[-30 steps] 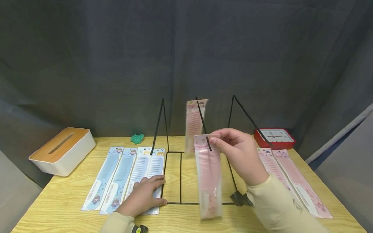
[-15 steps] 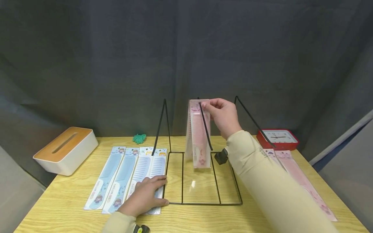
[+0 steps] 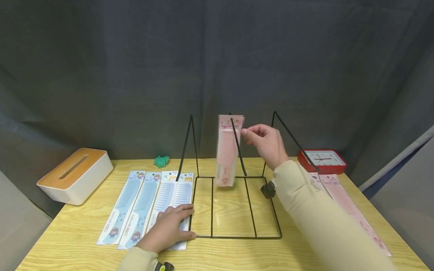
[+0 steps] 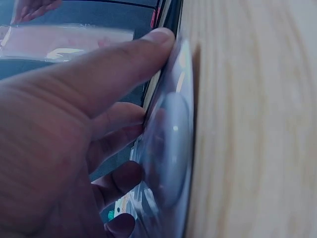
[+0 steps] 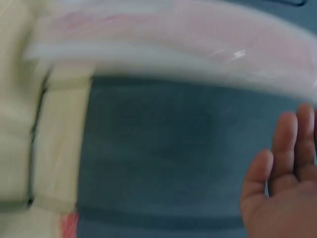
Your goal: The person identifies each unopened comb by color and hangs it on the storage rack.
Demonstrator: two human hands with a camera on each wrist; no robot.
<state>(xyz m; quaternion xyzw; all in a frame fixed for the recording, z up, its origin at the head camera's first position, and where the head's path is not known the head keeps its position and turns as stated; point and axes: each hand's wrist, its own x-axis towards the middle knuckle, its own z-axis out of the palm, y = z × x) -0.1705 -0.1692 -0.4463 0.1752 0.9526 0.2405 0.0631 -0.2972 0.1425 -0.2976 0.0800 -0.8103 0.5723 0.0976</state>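
Note:
Two packaged pink combs (image 3: 226, 148) hang one behind the other on the middle arm of a black wire rack (image 3: 250, 206); the front one mostly hides the rear. Just to their right, apart from the package edge, is my right hand (image 3: 268, 145). In the right wrist view its fingers (image 5: 285, 141) are loosely extended and hold nothing, while the pink package is blurred above. My left hand (image 3: 169, 226) rests with spread fingers over the packaged blue combs (image 3: 162, 197), thumb and fingertips at the rack's left base bar. The left wrist view shows its thumb (image 4: 153, 42) close along that bar.
Several packaged blue combs lie left of the rack. Packaged pink combs (image 3: 350, 210) lie on the right, partly behind the right sleeve. A red clock (image 3: 323, 159), a tissue box (image 3: 76, 175) and a green yarn bundle (image 3: 161, 162) stand toward the table's back.
My right hand carried the front pink comb back along the middle arm, let it go and drew slightly right and down. The comb now hangs freely. My left hand stayed in place.

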